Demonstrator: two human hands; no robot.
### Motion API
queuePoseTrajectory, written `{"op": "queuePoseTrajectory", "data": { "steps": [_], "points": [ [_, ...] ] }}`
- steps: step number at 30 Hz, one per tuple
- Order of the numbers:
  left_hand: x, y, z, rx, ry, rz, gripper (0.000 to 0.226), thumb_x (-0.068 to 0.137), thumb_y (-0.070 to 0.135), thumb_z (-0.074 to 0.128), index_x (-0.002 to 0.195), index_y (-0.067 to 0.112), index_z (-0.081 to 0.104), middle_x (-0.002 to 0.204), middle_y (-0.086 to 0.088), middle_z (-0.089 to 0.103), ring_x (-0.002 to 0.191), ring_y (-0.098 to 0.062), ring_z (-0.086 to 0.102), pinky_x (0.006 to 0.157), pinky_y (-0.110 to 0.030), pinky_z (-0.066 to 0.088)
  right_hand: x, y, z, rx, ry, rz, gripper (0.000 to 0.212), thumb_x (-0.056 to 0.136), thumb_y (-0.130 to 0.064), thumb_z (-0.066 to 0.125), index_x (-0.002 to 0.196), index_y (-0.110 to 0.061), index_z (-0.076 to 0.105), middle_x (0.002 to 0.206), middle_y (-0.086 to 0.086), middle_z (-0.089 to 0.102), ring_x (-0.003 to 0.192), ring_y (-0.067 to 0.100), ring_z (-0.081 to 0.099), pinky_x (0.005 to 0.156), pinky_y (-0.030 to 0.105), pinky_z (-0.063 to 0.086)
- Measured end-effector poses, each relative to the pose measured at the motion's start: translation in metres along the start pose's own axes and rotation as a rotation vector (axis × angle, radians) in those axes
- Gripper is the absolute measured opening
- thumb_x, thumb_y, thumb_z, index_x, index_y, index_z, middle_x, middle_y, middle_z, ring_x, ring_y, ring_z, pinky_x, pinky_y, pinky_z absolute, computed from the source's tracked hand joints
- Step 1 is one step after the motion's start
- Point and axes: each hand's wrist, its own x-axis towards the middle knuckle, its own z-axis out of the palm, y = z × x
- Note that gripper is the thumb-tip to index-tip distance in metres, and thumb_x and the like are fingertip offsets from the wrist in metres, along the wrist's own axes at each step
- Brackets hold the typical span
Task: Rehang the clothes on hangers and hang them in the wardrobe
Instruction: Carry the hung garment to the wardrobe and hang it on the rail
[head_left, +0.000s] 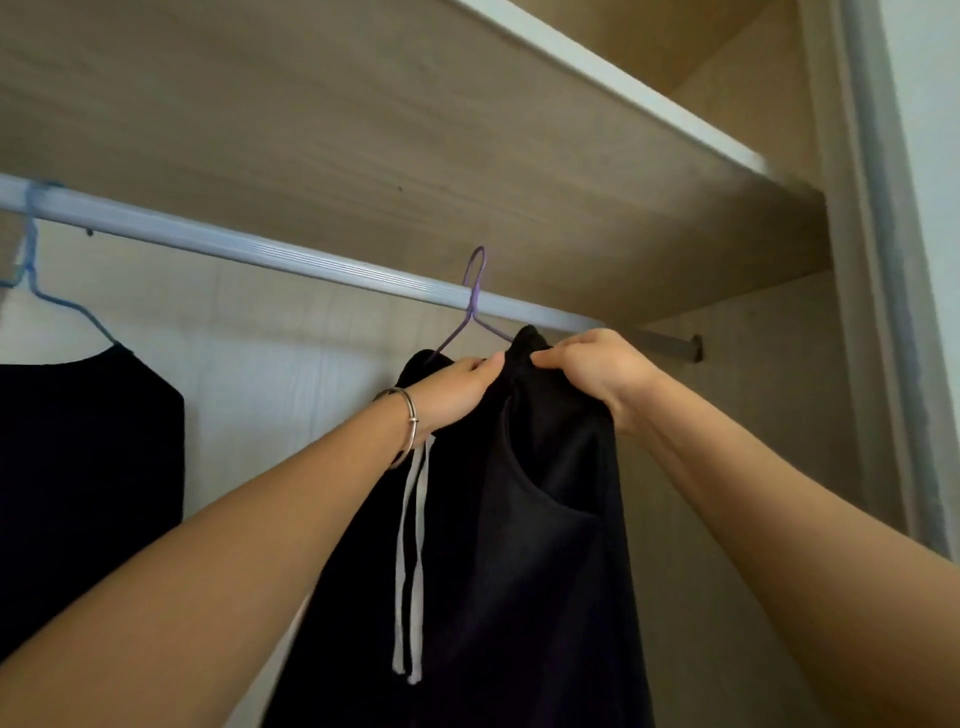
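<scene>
Both left hand (457, 387) and right hand (592, 374) pinch the black trousers (545, 519) on the purple hanger (475, 291).
Spread the waistband (525, 344) evenly so it hangs level.

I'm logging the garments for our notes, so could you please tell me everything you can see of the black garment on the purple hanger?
The black garment looks like soft fabric, with a curved pocket opening and two white drawstrings dangling in front. It drapes from a thin purple hanger whose hook crosses the silver rail. The left hand and right hand grip its top edge.
</scene>
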Motion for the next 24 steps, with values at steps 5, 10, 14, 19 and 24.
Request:
{"op": "queuePoseTrajectory", "data": {
  "steps": [5,10,14,19,24],
  "points": [
    [-0.006,-0.012,0.026,0.016,0.027,-0.040,0.051,0.096,0.048,0.028,0.126,0.016,0.054,0.129,-0.001,0.057,0.119,-0.016,0.053,0.108,-0.032,0.037,-0.005,0.036,-0.002,0.028,-0.081,0.032,0.027,0.085,-0.005,0.059,0.104,0.014,0.063,0.089,0.023,0.067,0.066,0.027,0.062,0.063,0.030,0.053],
    [-0.024,-0.043,0.053,-0.161,0.108,-0.018,0.051,0.094,0.053,0.029,0.133,0.025,0.046,0.137,0.007,0.050,0.127,-0.010,0.044,0.112,-0.030,0.028,-0.018,0.054,-0.001,0.175,-0.141,0.031,0.025,0.084,-0.007,0.056,0.105,0.004,0.064,0.087,0.016,0.068,0.071,0.024,0.064,0.065,0.027,0.052],
    [-0.049,-0.074,0.073,-0.322,0.243,-0.001,0.063,0.091,0.049,0.041,0.146,0.029,0.017,0.151,0.003,0.028,0.137,-0.013,0.032,0.116,-0.038,0.026,-0.064,0.100,0.019,0.248,-0.123,-0.176,0.023,0.086,-0.014,0.058,0.107,-0.025,0.058,0.107,0.002,0.065,0.095,0.011,0.063,0.087,0.026,0.049],
    [-0.116,-0.144,0.113,-0.403,-0.022,-0.219,0.070,0.085,0.054,0.049,0.145,0.035,0.019,0.148,0.011,0.035,0.133,-0.010,0.038,0.115,-0.039,0.029,-0.137,0.210,0.058,0.270,-0.233,-0.030,0.025,0.085,-0.027,0.063,0.106,-0.036,0.053,0.110,-0.015,0.063,0.097,-0.011,0.060,0.081,0.006,0.047],
    [-0.204,-0.200,0.154,-0.338,-0.222,-0.467,0.041,0.096,0.045,0.033,0.132,0.029,0.047,0.133,0.009,0.052,0.122,-0.008,0.050,0.108,-0.024,0.034,-0.199,0.314,0.097,-0.023,-0.309,0.308,0.024,0.081,-0.023,0.070,0.101,-0.011,0.068,0.072,-0.023,0.066,0.072,-0.008,0.064,0.060,0.004,0.047]
  ]
}}
